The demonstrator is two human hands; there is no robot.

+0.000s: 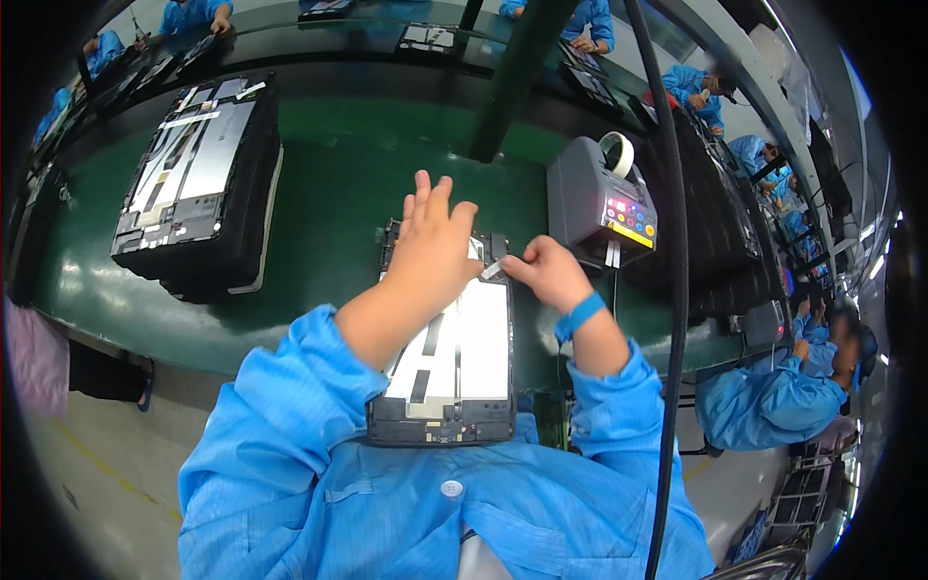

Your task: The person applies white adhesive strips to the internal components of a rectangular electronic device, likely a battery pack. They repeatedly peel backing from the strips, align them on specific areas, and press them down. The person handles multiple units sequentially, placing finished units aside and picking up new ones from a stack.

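Note:
A tablet-like device with its inside exposed (483, 348) lies in front of me at the near table edge, silver plates in a black frame. Over its far part is my left hand (430, 246), fingers stretched out and apart, with the thumb down near the device's upper right. My right hand (553, 275), a blue band at its wrist, pinches a short whitish strip of tape (493, 270) at the device's upper right side. The strip's other end lies by my left thumb; whether the thumb touches it I cannot tell.
At the left stands a tall stack of similar devices (193, 174). A grey tape dispenser (599, 198) with lit buttons stands to the right, before black stacked trays (710, 213). A black cable (677, 290) hangs at the right; a green post (522, 87) rises ahead. Co-workers in blue sit around.

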